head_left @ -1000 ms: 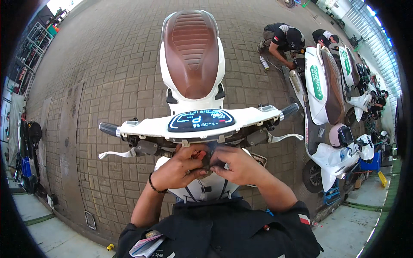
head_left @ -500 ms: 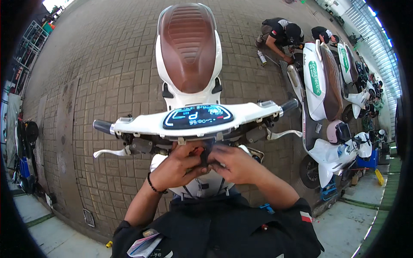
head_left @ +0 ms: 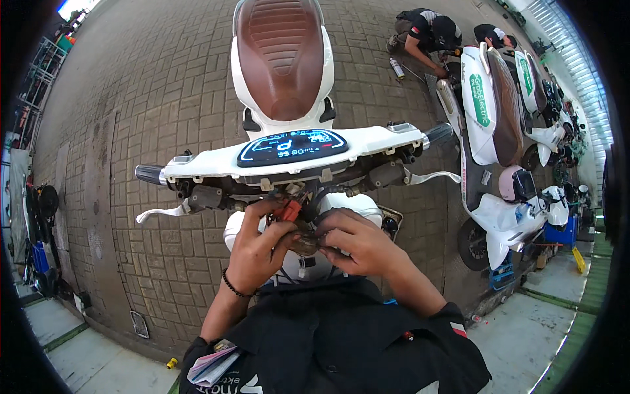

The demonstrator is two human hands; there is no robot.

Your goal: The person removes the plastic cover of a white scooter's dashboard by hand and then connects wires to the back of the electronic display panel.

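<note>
A white scooter with a lit dashboard and brown seat stands before me, the underside of its handlebar cover exposed with cables and clips. Below the dashboard, my left hand is closed around a red connector, its index finger reaching up among the wiring. My right hand is just to its right, fingers curled and pinched at some dark wires; exactly what they grip is partly hidden. The two brake levers stick out to either side of my hands.
Two crouching co-workers work at parked white scooters along the right, near a spray can. A pink helmet, blue crates and a yellow object are at right. Racks and dark scooters line the left wall.
The scooter has shifted upward in the view. My left hand's fingers have spread slightly upward, showing more of the red connector, and the gap between both hands' upper fingers has widened.
</note>
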